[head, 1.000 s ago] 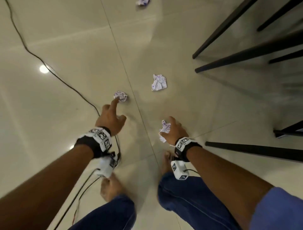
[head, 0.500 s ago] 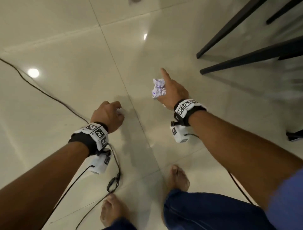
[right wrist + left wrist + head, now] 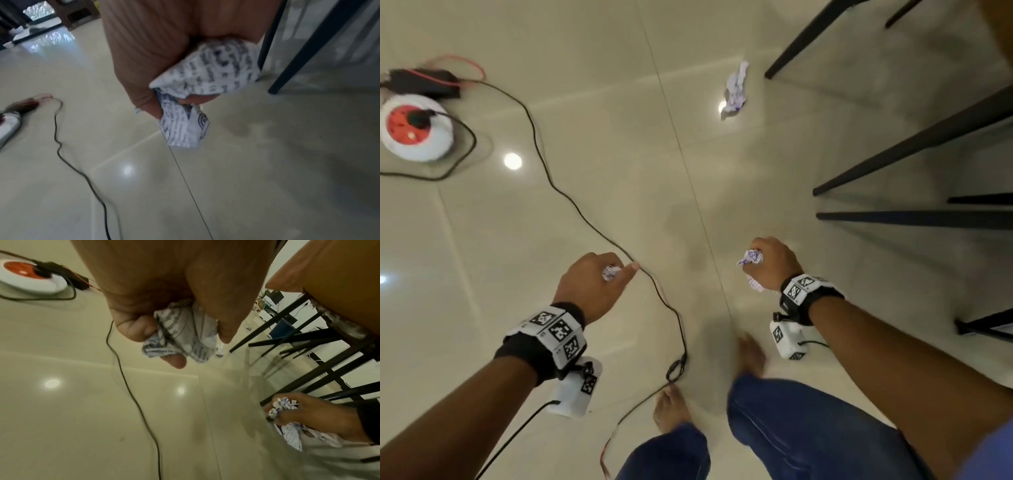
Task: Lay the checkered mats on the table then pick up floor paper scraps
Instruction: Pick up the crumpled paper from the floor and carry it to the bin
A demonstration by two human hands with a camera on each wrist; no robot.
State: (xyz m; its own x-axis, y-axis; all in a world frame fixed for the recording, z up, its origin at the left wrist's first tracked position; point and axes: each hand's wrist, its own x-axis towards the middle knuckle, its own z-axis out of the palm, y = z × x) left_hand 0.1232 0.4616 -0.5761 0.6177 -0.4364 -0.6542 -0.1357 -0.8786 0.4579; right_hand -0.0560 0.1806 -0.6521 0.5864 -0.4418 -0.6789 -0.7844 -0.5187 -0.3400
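My left hand (image 3: 590,282) is clenched around a crumpled printed paper scrap (image 3: 183,335), fingers curled tight over it. My right hand (image 3: 774,265) grips two more crumpled scraps (image 3: 287,417) the same way. Another paper scrap (image 3: 736,90) lies on the tiled floor (image 3: 602,205) ahead, near a black table leg (image 3: 811,34).

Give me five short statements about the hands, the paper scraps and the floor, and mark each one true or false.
1. The left hand grips a crumpled paper scrap. True.
2. The right hand is empty. False: it holds crumpled paper.
3. One scrap on the floor lies near the black table legs. True.
4. The black cable runs under the table. False: it crosses open floor.
5. The round extension reel is blue. False: white and red.
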